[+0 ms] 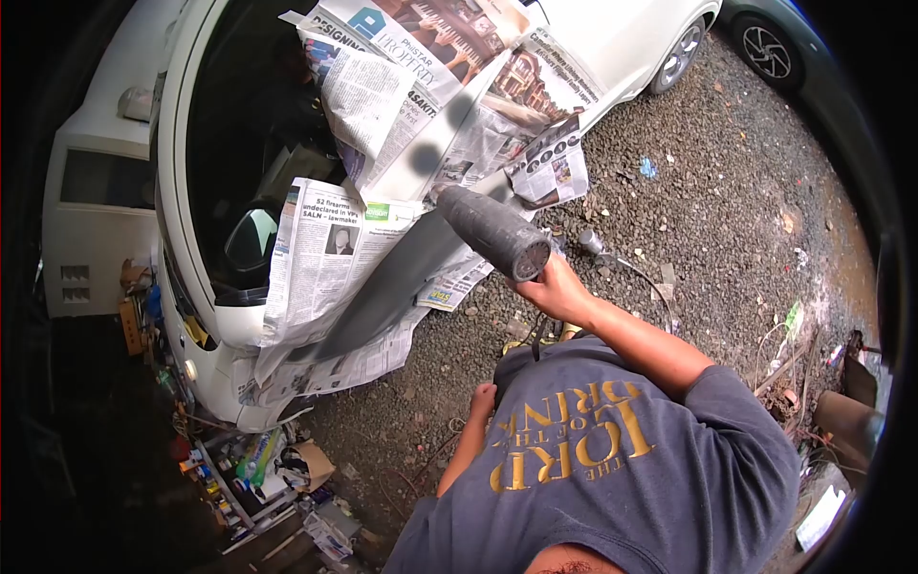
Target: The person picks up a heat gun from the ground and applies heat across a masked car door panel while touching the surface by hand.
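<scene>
My right hand (555, 292) is wrapped round the handle of a dark, worn heat gun (492, 232). Its round rear vent faces me, and the nozzle points at the white car's side. In front of the nozzle runs a grey-primed strip of body panel (392, 282), with newspaper sheets (330, 234) masking the paint around it. Dark grey patches also mark a white area (421, 158) between the papers. My left hand (485, 397) hangs low beside my body, away from the car; its fingers are mostly hidden.
A spray gun-like metal piece with a hose (595, 244) lies on the gravel (688, 191). A cluttered crate (239, 478) stands near the car's front. The side mirror (251, 244) juts out. Another dark car (813, 67) is at upper right, with debris (851, 421) at far right.
</scene>
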Available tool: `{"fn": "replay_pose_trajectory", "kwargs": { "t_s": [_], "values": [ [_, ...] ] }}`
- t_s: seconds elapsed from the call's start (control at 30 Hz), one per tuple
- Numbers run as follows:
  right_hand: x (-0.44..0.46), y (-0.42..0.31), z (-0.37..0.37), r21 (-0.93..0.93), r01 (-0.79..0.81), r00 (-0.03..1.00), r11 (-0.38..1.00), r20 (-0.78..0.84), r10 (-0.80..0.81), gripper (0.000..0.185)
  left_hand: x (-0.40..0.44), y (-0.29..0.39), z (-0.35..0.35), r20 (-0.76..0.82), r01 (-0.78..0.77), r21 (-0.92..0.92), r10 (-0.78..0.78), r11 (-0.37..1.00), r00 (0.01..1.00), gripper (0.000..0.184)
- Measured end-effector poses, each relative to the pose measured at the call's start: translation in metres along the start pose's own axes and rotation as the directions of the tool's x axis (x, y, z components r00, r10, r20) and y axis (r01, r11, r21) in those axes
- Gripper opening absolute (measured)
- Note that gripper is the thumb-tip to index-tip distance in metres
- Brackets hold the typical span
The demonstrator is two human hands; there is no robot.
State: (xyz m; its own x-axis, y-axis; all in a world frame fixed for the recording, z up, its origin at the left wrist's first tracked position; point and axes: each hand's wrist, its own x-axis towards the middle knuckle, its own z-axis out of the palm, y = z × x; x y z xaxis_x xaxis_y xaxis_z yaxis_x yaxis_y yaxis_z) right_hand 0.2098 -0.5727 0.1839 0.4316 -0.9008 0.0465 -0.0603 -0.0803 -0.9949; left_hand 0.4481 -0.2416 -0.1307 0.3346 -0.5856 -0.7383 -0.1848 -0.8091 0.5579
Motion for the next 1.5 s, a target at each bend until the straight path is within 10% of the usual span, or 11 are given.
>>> {"fn": "replay_pose_trajectory", "kwargs": {
  "t_s": [0.87,1.2,1.5],
  "values": [
    [0.008,0.007,-0.006,0.195,0.005,0.963,0.981,-0.267,0.048,0.026,-0.004,0.000,-0.003,-0.044,-0.003,0.175,0.011,0.985,0.999,0.041],
    [-0.009,-0.001,0.001,0.040,0.005,0.997,0.999,-0.082,-0.002,0.030,-0.009,0.006,-0.005,0.078,-0.028,0.137,0.017,0.990,0.997,0.045],
    [-0.044,-0.002,0.020,-0.038,-0.070,0.974,0.997,0.214,0.076,0.033,-0.002,0.039,-0.043,0.390,0.402,-0.282,-0.278,0.871,0.878,0.048]
  ]
}}
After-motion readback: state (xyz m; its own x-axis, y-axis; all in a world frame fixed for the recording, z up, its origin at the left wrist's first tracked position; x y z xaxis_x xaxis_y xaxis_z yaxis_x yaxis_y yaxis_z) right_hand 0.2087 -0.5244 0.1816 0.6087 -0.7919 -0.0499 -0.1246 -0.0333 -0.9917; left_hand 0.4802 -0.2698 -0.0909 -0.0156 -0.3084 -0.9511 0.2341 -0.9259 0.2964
